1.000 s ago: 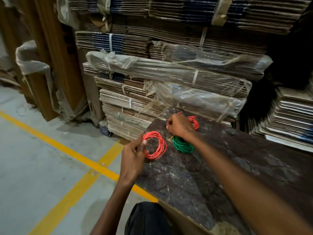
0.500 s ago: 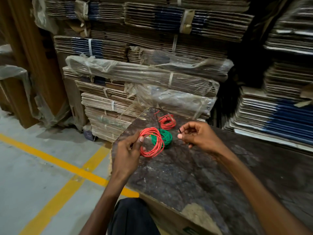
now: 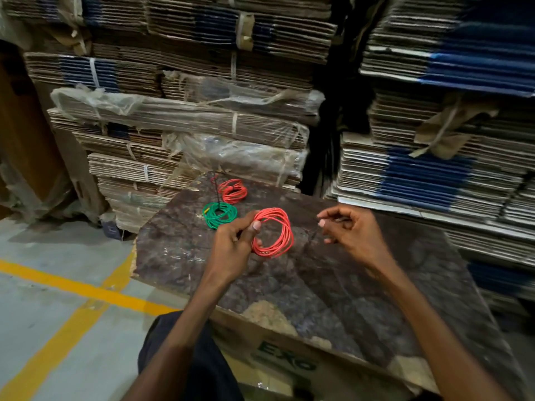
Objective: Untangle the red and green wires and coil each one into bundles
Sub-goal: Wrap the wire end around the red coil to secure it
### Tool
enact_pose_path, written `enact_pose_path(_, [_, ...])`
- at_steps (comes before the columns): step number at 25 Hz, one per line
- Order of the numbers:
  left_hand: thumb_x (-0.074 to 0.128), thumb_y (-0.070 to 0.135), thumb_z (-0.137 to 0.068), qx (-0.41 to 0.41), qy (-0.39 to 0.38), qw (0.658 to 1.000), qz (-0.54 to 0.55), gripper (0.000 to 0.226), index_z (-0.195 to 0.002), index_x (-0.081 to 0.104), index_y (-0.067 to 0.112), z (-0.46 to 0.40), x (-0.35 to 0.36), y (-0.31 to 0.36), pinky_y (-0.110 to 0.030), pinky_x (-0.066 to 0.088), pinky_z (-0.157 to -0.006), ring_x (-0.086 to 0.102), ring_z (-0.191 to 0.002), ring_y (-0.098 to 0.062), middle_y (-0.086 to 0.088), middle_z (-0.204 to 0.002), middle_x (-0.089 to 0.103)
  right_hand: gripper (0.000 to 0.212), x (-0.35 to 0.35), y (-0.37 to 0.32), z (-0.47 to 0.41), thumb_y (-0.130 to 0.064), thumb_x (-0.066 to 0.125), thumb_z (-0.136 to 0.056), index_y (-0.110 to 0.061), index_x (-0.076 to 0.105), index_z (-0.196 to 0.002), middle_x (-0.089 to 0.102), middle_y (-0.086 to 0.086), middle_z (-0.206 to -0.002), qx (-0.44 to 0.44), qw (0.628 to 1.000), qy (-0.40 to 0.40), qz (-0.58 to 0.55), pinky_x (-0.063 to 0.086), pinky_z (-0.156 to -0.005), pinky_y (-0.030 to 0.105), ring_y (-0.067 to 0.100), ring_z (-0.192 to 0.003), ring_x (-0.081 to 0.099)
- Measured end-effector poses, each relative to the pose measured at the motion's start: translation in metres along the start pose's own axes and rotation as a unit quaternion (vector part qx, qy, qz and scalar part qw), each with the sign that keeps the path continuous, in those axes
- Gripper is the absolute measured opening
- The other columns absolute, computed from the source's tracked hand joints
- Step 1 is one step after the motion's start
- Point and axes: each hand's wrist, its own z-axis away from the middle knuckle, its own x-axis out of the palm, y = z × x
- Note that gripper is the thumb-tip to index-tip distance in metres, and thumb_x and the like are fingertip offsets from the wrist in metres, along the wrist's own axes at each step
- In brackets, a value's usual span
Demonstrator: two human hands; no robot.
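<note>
My left hand (image 3: 231, 247) pinches a coiled red wire bundle (image 3: 285, 235) at its left side and holds it upright just above the dark worn board (image 3: 333, 299). My right hand (image 3: 356, 235) hovers to the right of that coil, apart from it, with thumb and fingers pinched on what looks like a thin black tie (image 3: 333, 219). A coiled green wire bundle (image 3: 220, 214) lies flat on the board behind my left hand. A second, smaller red bundle (image 3: 233, 191) lies at the board's far corner, with thin black strands (image 3: 215, 183) beside it.
The board rests on a cardboard box (image 3: 289, 363) in front of my knee. Tall stacks of flattened, strapped cardboard (image 3: 202, 125) stand close behind and to the right (image 3: 434, 169). A concrete floor with yellow lines (image 3: 72, 287) lies to the left.
My right hand left the far bundles and drew back to the right, fingers pinched. My left hand carried the red coil rightward, past the green bundle.
</note>
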Motion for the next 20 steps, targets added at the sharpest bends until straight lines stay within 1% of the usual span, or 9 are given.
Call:
enact_pose_path(2, [0.054, 0.003, -0.096, 0.003, -0.023, 1.0, -0.004, 0.027, -0.117, 0.06, 0.018, 0.002, 0.014, 0.003, -0.008, 0.045, -0.065, 0.054, -0.069, 0.014, 0.016, -0.092, 0.064, 0.011, -0.012, 0.008, 0.006, 0.004, 0.067, -0.086, -0.006, 0.071, -0.089, 0.065, 0.008, -0.07, -0.005, 0.999, 0.046, -0.006, 0.055, -0.055, 0.017, 0.0, -0.054, 0.059])
enact_pose_path(6, [0.054, 0.007, -0.096, 0.006, -0.07, 0.998, 0.0, 0.027, -0.122, 0.064, 0.008, 0.003, 0.03, 0.0, -0.012, 0.046, -0.064, 0.055, -0.074, 0.008, 0.007, -0.099, 0.068, 0.01, -0.029, 0.027, 0.008, 0.003, 0.068, -0.085, -0.005, 0.072, -0.09, 0.069, 0.007, -0.071, 0.011, 0.989, 0.136, -0.058, 0.053, -0.055, 0.016, 0.003, -0.056, 0.061])
enact_pose_path(7, [0.054, 0.006, -0.096, 0.007, -0.077, 0.997, -0.002, 0.027, -0.121, 0.064, 0.007, 0.003, 0.033, 0.0, -0.011, 0.045, -0.065, 0.055, -0.076, 0.008, 0.008, -0.099, 0.069, 0.009, -0.032, 0.031, 0.007, 0.003, 0.069, -0.085, -0.004, 0.072, -0.09, 0.069, 0.005, -0.07, 0.018, 0.984, 0.158, -0.074, 0.053, -0.055, 0.016, 0.003, -0.056, 0.062])
enact_pose_path(9, [0.055, 0.006, -0.096, 0.011, -0.093, 0.996, -0.006, 0.026, -0.12, 0.065, 0.01, 0.003, 0.036, 0.001, -0.009, 0.042, -0.067, 0.054, -0.073, 0.012, 0.016, -0.086, 0.071, 0.008, -0.037, 0.041, 0.001, 0.003, 0.069, -0.084, -0.003, 0.071, -0.09, 0.069, 0.002, -0.067, 0.033, 0.974, 0.198, -0.103, 0.053, -0.055, 0.016, 0.004, -0.055, 0.062])
enact_pose_path(11, [0.056, 0.014, -0.095, 0.014, -0.113, 0.993, -0.012, 0.026, -0.119, 0.066, 0.015, 0.004, 0.038, 0.002, -0.012, 0.042, -0.067, 0.054, -0.07, 0.012, 0.012, -0.081, 0.073, 0.011, -0.041, 0.052, -0.006, 0.002, 0.07, -0.084, 0.002, 0.07, -0.095, 0.068, 0.0, -0.065, 0.052, 0.963, 0.232, -0.129, 0.054, -0.055, 0.016, 0.004, -0.054, 0.061])
enact_pose_path(12, [0.056, 0.019, -0.094, 0.013, -0.123, 0.992, -0.013, 0.028, -0.12, 0.066, 0.019, 0.004, 0.039, 0.002, -0.016, 0.043, -0.067, 0.055, -0.07, 0.007, 0.009, -0.081, 0.072, 0.014, -0.042, 0.056, -0.009, 0.001, 0.07, -0.084, 0.004, 0.069, -0.097, 0.068, 0.001, -0.067, 0.064, 0.957, 0.243, -0.143, 0.054, -0.055, 0.017, 0.005, -0.054, 0.062])
enact_pose_path(15, [0.056, 0.027, -0.091, 0.007, -0.149, 0.989, -0.018, 0.03, -0.119, 0.066, 0.027, 0.004, 0.04, 0.0, -0.028, 0.047, -0.069, 0.058, -0.071, -0.005, 0.01, -0.089, 0.07, 0.017, -0.038, 0.061, -0.015, -0.001, 0.071, -0.084, 0.005, 0.067, -0.099, 0.066, 0.006, -0.071, 0.104, 0.945, 0.247, -0.185, 0.055, -0.055, 0.017, 0.005, -0.052, 0.061])
enact_pose_path(18, [0.055, 0.016, -0.095, 0.0, -0.171, 0.985, 0.002, 0.027, -0.119, 0.064, 0.024, 0.006, 0.044, 0.003, -0.018, 0.047, -0.065, 0.058, -0.069, 0.001, 0.02, -0.086, 0.07, 0.007, -0.028, 0.058, -0.016, 0.0, 0.071, -0.083, -0.001, 0.068, -0.089, 0.066, 0.003, -0.066, 0.154, 0.935, 0.223, -0.229, 0.054, -0.053, 0.017, 0.008, -0.053, 0.061])
enact_pose_path(20, [0.054, 0.01, -0.096, -0.008, -0.176, 0.984, 0.012, 0.028, -0.12, 0.063, 0.022, 0.007, 0.047, 0.006, -0.015, 0.046, -0.066, 0.058, -0.071, 0.006, 0.025, -0.087, 0.07, 0.008, -0.021, 0.055, -0.013, 0.002, 0.071, -0.082, -0.005, 0.068, -0.085, 0.067, 0.003, -0.064, 0.192, 0.926, 0.198, -0.257, 0.055, -0.052, 0.018, 0.01, -0.054, 0.062])
